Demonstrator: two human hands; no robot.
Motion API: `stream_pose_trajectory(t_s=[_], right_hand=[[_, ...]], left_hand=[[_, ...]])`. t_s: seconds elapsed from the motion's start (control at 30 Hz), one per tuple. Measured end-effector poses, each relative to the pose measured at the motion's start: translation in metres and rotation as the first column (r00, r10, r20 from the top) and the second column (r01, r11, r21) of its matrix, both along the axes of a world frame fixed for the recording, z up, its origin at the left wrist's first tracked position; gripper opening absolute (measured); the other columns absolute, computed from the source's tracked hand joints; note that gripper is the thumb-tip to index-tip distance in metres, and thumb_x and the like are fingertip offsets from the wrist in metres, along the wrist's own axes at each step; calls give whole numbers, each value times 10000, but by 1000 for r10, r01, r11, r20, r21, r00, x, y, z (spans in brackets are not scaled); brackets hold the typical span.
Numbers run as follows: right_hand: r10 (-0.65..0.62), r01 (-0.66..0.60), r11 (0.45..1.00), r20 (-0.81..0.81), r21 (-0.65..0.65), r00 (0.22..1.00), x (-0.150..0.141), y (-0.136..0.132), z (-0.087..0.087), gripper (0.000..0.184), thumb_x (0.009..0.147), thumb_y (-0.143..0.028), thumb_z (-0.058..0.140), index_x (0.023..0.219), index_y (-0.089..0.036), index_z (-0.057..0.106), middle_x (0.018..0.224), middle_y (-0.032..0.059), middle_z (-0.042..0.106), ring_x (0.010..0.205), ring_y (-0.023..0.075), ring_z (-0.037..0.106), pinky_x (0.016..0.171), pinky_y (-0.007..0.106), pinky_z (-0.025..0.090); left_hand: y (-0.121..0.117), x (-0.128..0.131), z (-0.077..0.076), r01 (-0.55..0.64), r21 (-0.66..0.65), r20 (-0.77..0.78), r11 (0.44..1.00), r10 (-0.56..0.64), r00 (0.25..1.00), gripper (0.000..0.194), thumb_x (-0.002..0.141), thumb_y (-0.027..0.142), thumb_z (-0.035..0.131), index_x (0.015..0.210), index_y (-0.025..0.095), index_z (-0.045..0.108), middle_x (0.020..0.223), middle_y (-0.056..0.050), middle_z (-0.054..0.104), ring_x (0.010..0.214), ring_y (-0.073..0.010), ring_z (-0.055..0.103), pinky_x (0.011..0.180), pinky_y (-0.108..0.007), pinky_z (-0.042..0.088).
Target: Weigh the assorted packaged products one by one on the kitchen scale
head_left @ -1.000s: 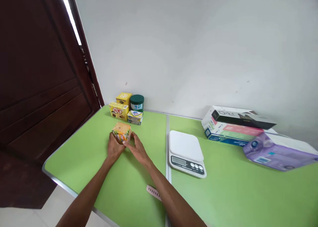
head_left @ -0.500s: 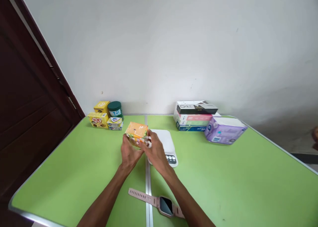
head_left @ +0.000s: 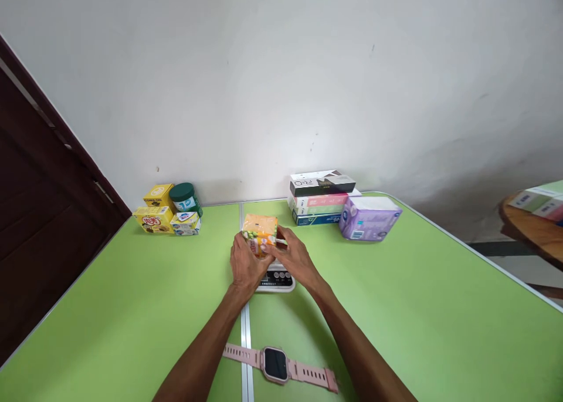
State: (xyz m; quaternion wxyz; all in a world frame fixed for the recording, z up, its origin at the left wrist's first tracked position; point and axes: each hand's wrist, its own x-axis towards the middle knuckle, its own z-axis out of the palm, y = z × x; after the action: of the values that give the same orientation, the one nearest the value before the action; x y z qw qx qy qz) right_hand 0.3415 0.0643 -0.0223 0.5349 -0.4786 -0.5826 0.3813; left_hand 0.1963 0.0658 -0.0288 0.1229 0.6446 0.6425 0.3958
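Between my two hands is a small block-shaped orange package [head_left: 260, 223] with fruit and flowers printed on its side. My left hand [head_left: 247, 264] wraps its left side, and my right hand [head_left: 297, 255] grips its right side, thumbs at the front. The package is over a white kitchen scale [head_left: 288, 287], whose display and round buttons show below my hands. Whether the package touches the scale's plate I cannot tell, since my hands hide that spot. Nearer to me, a pink-strapped smartwatch [head_left: 275, 364] lies face up between my forearms.
On the green table [head_left: 417, 308], yellow boxes [head_left: 153, 219] and a green-lidded tub [head_left: 185, 198] stand back left. Stacked boxes [head_left: 323, 196] and a purple tissue pack [head_left: 369, 219] are back right. A wooden stool [head_left: 512, 220] with a striped box is beyond the right edge.
Both hands have carried the orange package rightward, from the scale's left side to over it. The view has turned right, bringing the wooden stool into sight.
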Motion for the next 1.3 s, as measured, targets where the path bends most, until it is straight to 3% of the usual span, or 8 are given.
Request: stream_pose_trajectory(t_s=[0.1, 0.2, 0.3, 0.4, 0.67, 1.07, 1.2, 1.3], right_hand=[[-21, 21, 1000, -36, -7, 999, 8, -2, -8, 826, 763, -558, 834, 1479, -255, 558, 1491, 134, 613, 1325, 311, 635, 1107, 506, 542], [-185, 183, 982, -44, -43, 982, 22, -9, -24, 731, 863, -686, 692, 1437, -241, 610, 1504, 159, 617, 1379, 340, 592, 1130, 544, 509], [-316, 317, 949, 62, -3, 947, 30, -16, -41, 641, 969, -731, 480, 1270, -210, 700, 1386, 184, 688, 1304, 340, 626, 1144, 556, 478], [-358, 348, 933, 178, 89, 916, 28, -18, -51, 658, 990, -732, 402, 1198, -185, 704, 1291, 210, 712, 1238, 340, 646, 1138, 560, 467], [-327, 318, 945, 166, 75, 931, 26, -16, -58, 586, 975, -678, 480, 1230, -195, 691, 1311, 193, 710, 1192, 316, 683, 1036, 525, 547], [-345, 341, 939, 125, 52, 930, 25, -19, -51, 594, 971, -717, 475, 1178, -204, 691, 1268, 177, 732, 1177, 313, 688, 1041, 514, 543], [-364, 362, 931, 59, 40, 930, 20, -21, -46, 647, 946, -745, 515, 1240, -190, 673, 1325, 195, 714, 1224, 332, 679, 1023, 510, 564], [-366, 358, 927, 60, 114, 929, 12, -22, -40, 658, 957, -717, 533, 1330, -186, 643, 1403, 202, 666, 1253, 336, 663, 1038, 523, 564]], left_hand=[[-5, -20, -3, 103, 58, -13, 993, -102, 995, 751, 739, 521, 847, 1303, 172, 495, 1244, -203, 651, 1231, -392, 640, 1054, -542, 494], [-9, -53, -15, 160, 125, 69, 979, -170, 983, 837, 826, 585, 767, 1453, 150, 425, 1441, -241, 564, 1378, -383, 554, 1172, -572, 413], [-7, -85, -30, 83, 38, 275, 996, -90, 957, 738, 954, 627, 577, 1479, 138, 405, 1441, -241, 563, 1313, -329, 615, 1141, -530, 473], [-1, -101, -38, 24, -42, 394, 999, -5, 919, 721, 992, 673, 466, 1465, 131, 416, 1406, -241, 588, 1245, -290, 658, 1091, -470, 527], [-2, -102, -36, 22, -44, 395, 999, -3, 919, 711, 984, 730, 445, 1408, 161, 492, 1359, -204, 638, 1244, -273, 670, 1087, -434, 542], [-2, -103, -37, 37, -19, 386, 999, -27, 922, 638, 987, 664, 503, 1377, 159, 522, 1374, -208, 627, 1235, -282, 669, 1083, -459, 541], [-6, -88, -32, 131, 103, 302, 986, -156, 940, 756, 931, 594, 639, 1511, 169, 408, 1516, -220, 511, 1397, -325, 556, 1183, -526, 448], [0, -73, -17, 251, 152, 211, 956, -280, 937, 963, 829, 553, 778, 1590, 188, 313, 1612, -218, 404, 1521, -357, 419, 1256, -553, 354]])
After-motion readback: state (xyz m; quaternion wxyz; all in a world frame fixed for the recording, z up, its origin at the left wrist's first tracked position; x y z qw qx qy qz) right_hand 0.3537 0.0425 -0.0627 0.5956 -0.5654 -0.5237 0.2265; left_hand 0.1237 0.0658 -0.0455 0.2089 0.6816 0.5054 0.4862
